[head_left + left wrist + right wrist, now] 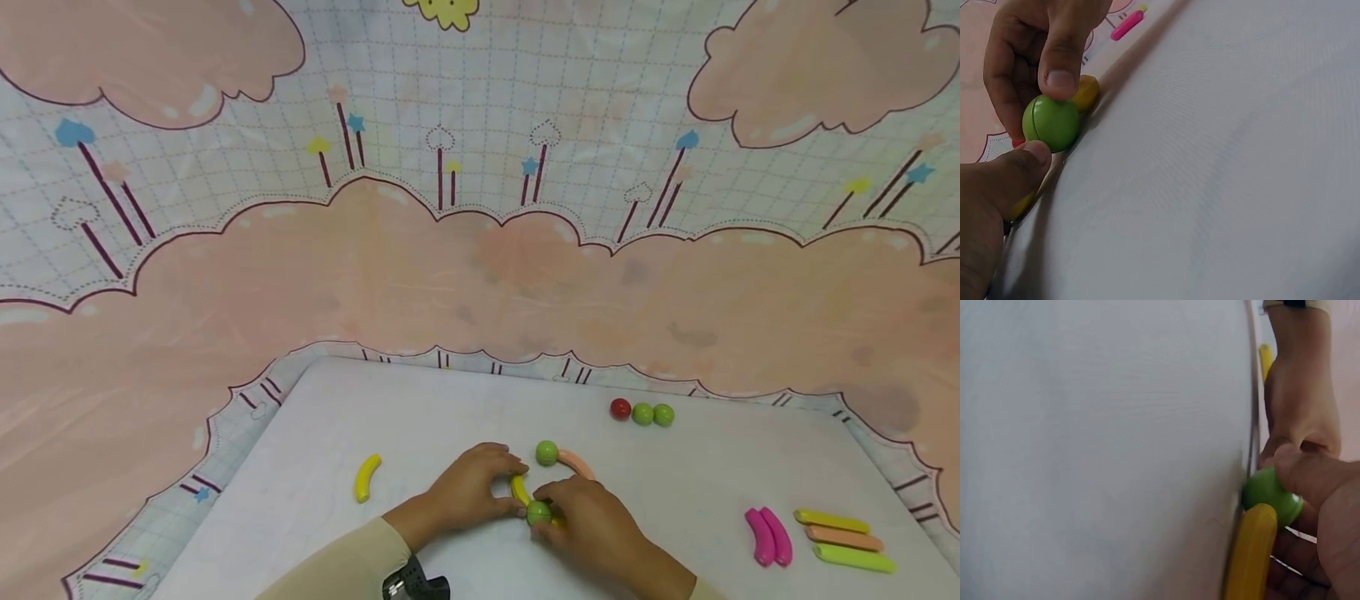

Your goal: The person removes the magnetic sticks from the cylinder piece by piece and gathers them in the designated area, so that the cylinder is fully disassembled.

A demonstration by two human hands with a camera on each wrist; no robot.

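Note:
Near the front of the white table (450,408), my left hand (468,492) grips a curved yellow toy rod (519,488) between thumb and fingers. Its thumb tip is at a glossy green ball (538,513) with a seam line. My right hand (592,521) pinches that ball (1054,124) from the other side. A second yellow rod (1251,553) sits against the ball under the right hand, mostly hidden in the head view. Just beyond the hands, another green ball (547,452) touches the end of a curved peach rod (575,462), partly covered by the right hand.
A lone curved yellow rod (367,478) lies to the left. Toward the back stand a red ball (620,408) and two green balls (652,414) in a row. At right are two curved pink rods (768,537) and straight rods (843,537) in yellow, peach and lime.

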